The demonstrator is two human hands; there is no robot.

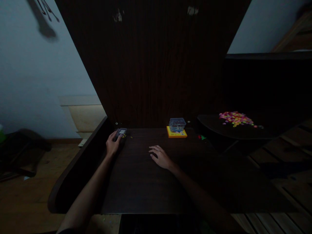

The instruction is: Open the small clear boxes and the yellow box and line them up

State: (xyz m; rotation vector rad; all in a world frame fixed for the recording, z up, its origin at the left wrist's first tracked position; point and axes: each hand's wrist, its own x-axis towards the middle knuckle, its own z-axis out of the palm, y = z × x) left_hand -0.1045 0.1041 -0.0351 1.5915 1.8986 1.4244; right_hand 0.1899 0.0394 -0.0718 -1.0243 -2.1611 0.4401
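Note:
At the desk's far left corner my left hand (112,145) has its fingers and thumb around a small clear plastic box (121,132). Tiny yellow pieces (124,136) lie beside that box on the dark desktop (143,191). My right hand (161,156) rests over the middle of the desk, fingers apart and nothing in them. Beyond it, near the back panel, a stack of clear plastic boxes (177,124) stands on a yellow box (176,133). What the stacked boxes contain is too dim to make out.
A heap of small pink, yellow and red pieces (236,118) lies on a raised rounded shelf (214,125) at the right. Small red and green pieces (202,137) sit below its edge. A dark side panel (78,169) bounds the desk on the left; a tall back panel (156,65) rises behind.

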